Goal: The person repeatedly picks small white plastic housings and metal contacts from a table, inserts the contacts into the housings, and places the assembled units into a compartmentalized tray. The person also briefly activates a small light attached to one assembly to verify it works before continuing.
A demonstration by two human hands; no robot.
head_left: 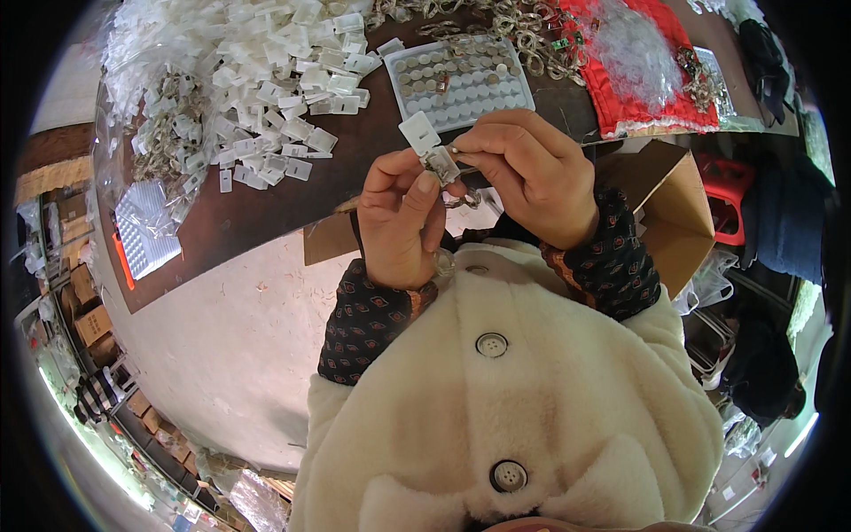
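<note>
My left hand (401, 217) is closed around a small white hinged plastic case (419, 133), gripping it between thumb and fingers. The case's lid stands open, and small parts sit inside its lower half. From the other side, my right hand (532, 173) pinches at the case's edge, its thumb and forefinger pressed together on something too small to make out. A clear coiled cord (463, 199) hangs under the case between my hands. Just beyond them lies a pale tray (403, 84) with rows of round silvery discs in its pockets.
A big heap of white plastic cases (292, 89) covers the table's (257, 208) far left. Clear cords (532, 40) lie behind the tray. On the right are a red cloth bag (612, 102) with clear strands, a cardboard box (683, 199) and a red stool (727, 199).
</note>
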